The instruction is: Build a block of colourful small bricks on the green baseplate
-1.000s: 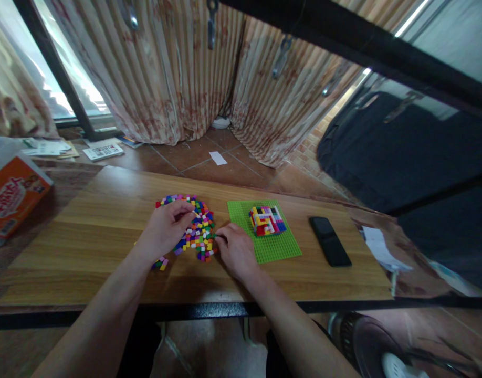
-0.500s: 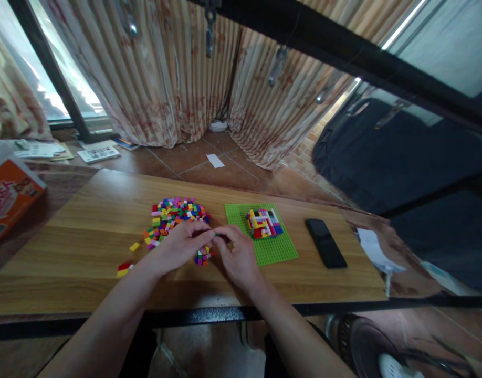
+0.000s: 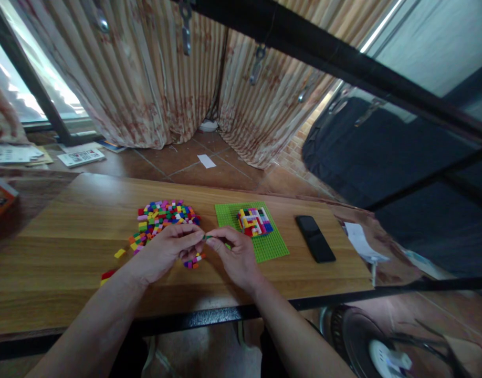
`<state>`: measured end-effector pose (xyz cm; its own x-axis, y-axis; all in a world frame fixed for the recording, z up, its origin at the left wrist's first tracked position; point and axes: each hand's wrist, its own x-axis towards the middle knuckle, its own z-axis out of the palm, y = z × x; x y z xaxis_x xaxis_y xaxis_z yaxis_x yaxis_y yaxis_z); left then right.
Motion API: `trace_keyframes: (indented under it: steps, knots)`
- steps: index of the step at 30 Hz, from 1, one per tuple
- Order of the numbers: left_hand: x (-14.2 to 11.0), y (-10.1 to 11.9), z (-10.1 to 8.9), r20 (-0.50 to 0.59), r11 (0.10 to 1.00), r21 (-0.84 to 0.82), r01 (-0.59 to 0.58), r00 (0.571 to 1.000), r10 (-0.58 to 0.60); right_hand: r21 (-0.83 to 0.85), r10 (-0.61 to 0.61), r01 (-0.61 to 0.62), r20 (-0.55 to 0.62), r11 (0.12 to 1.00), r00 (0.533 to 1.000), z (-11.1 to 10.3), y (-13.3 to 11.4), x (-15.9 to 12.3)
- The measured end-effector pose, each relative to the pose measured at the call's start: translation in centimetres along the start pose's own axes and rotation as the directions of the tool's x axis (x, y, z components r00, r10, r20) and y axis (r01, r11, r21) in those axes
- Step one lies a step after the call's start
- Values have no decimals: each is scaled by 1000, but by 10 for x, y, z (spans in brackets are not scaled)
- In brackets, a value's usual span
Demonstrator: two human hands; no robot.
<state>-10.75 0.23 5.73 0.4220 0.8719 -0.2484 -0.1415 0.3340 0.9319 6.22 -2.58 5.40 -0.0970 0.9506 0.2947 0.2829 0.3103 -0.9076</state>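
My left hand [image 3: 170, 248] and my right hand [image 3: 235, 255] meet fingertip to fingertip above the table. Between them they pinch a small green brick [image 3: 206, 238], mostly covered by the fingers. Behind and under my left hand spreads a pile of small multicoloured toy bricks [image 3: 166, 214]. To the right of my right hand lies a green studded baseplate [image 3: 274, 247]. A low block of joined coloured bricks [image 3: 255, 222] sits on that plate.
A black phone [image 3: 315, 238] lies right of the baseplate on the wooden table [image 3: 79, 231]. Loose yellow [image 3: 119, 253] and red [image 3: 107, 274] bricks lie at the left. A dark metal bar [image 3: 304, 47] crosses overhead. White paper [image 3: 363, 242] is beyond the right end.
The view has shifted slightly to the right, so the table things appear further left. Both hands stay together at the small brick, and a bit more green shows between the fingertips.
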Motion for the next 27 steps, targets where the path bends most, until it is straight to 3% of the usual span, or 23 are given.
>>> trace_keyframes:
  steps: [5, 10, 13, 27]
  knots:
    - [4, 3, -4, -159, 999, -40, -5, 987, -1, -118, -1, -7, -67, 993, 998, -31, 10, 1]
    - [5, 5, -9, -225, 1000, -25, 13, 974, -18, -238, 62, -102, -170, 966, 983, -75, 20, 0]
    - [6, 5, -9, -252, 1000, -4, 17, 968, -18, -365, 81, -155, -208, 918, 975, -90, 24, -2]
    - [7, 3, -13, -267, 999, 42, -17, 963, 27, -670, 71, -158, -155, 725, 985, -94, 34, -5]
